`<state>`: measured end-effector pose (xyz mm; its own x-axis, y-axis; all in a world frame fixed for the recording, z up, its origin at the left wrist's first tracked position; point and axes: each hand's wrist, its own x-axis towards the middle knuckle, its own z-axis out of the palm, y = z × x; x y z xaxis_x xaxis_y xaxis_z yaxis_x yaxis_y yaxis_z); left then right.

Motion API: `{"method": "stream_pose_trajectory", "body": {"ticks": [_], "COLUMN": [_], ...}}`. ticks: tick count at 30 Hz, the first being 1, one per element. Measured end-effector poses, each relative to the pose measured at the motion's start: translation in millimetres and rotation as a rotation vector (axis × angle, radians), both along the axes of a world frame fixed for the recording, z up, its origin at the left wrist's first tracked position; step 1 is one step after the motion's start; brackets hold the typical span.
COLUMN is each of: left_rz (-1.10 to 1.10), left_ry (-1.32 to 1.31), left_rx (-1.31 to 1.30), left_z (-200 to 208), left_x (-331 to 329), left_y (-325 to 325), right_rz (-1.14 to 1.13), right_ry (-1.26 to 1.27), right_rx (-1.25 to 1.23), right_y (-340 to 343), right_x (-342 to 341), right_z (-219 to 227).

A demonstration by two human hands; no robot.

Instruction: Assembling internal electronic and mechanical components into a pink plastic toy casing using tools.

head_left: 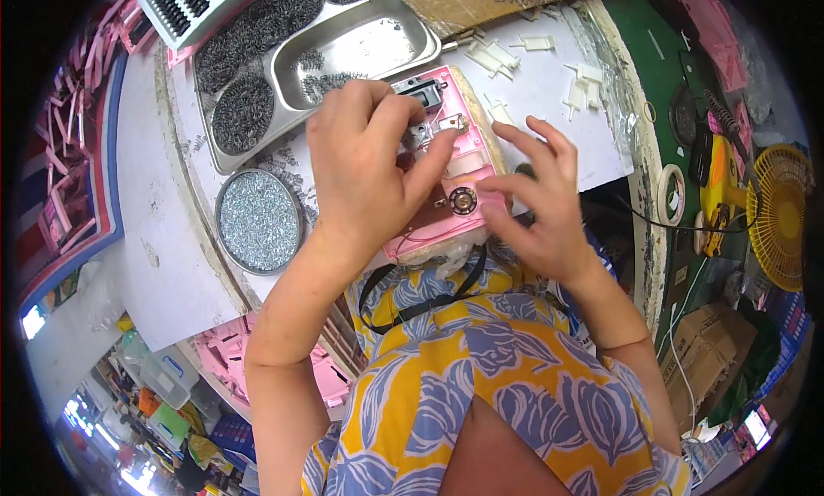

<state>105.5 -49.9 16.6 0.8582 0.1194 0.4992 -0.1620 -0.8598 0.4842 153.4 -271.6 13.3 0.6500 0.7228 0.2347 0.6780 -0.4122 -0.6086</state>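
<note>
Patterned top point(489, 372) nearest; pink case point(436, 227) just beyond, open side up, likely for access. Left hand point(362, 153) arches over case, can't tell grip; right hand point(545, 206) at case's right edge, fingers point(513, 185) spread, released.

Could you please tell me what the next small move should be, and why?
Perhaps brace the right edge of the pink case with the right hand: that hand is spread beside the case and seems to hold nothing, while the left hand reaches over the case, so a steadying hold might help.
</note>
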Motion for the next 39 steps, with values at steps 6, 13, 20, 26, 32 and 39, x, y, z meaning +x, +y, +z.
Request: {"method": "stream_pose_trajectory", "body": {"ticks": [6,13,20,26,32,39], "left_rz": [0.018,-0.003,-0.034,-0.103,-0.018,-0.005], "left_ry": [0.062,0.087,0.057,0.043,0.013,0.103], "left_rx": [0.119,-0.365,-0.294,-0.107,0.026,-0.015], "left_z": [6.0,6.0,0.8,-7.9,-19.9,-22.8], "left_x": [-0.1,-8.5,-23.5,-22.5,-2.3,0.6], "left_y": [-12.2,-8.8,-13.6,-24.1,-21.6,-21.0], "right_rz": [-0.493,-0.861,-0.936,-1.209,-0.974,-0.382], "right_ry": [0.445,0.569,0.430,0.087,0.204,0.429], "right_rx": [0.514,1.184,1.112,1.103,1.152,1.035], "right_y": [-60.2,-236.4,-240.0,-235.1,-297.0,-176.1], "right_x": [48.9,140.1,192.4,182.4,92.8,35.4], "right_z": [-4.3,7.0,-4.4,8.5,31.3,10.7]}}
